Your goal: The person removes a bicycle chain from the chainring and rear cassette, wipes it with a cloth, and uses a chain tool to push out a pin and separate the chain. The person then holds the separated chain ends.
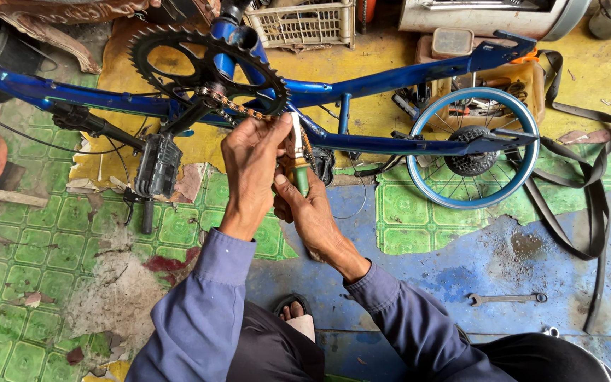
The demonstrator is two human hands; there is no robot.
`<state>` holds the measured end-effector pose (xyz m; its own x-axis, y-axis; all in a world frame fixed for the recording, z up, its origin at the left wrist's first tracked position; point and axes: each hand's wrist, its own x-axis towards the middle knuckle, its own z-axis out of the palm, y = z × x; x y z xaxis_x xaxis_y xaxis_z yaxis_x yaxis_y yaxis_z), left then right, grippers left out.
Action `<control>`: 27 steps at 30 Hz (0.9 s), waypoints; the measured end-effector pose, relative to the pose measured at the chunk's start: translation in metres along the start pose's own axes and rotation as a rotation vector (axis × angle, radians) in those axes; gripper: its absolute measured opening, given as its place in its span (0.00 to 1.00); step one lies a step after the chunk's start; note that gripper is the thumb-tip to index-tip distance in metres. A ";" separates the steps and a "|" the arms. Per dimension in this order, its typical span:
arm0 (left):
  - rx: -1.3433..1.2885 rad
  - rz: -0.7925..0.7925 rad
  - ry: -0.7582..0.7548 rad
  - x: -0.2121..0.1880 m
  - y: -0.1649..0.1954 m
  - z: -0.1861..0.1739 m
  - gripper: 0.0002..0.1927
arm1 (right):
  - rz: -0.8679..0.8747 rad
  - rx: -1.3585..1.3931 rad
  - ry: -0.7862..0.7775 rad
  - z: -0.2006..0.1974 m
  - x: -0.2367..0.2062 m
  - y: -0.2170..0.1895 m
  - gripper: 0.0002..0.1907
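Hands pinch rusty chain — green-handled tool gripped.

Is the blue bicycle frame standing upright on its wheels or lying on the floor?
Lying on its side: the blue bicycle frame rests flat on the floor, black chainring and blue-rimmed rear wheel facing up.

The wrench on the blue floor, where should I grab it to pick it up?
Grab the wrench around its thin middle bar, coming straight down from above. It lies flat on the floor with nothing touching it, and both ends are wider heads, so the middle probably pinches easiest.
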<state>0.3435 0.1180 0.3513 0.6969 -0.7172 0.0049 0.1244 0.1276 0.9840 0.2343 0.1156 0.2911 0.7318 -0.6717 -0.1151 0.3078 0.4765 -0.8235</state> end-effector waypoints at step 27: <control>0.246 0.311 0.037 0.006 -0.012 -0.001 0.10 | -0.324 -0.722 0.224 -0.002 0.013 0.013 0.12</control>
<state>0.3461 0.1129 0.3392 0.6999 -0.6446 0.3075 -0.2668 0.1635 0.9498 0.2463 0.1119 0.2779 0.5112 -0.8472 0.1448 -0.0397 -0.1916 -0.9807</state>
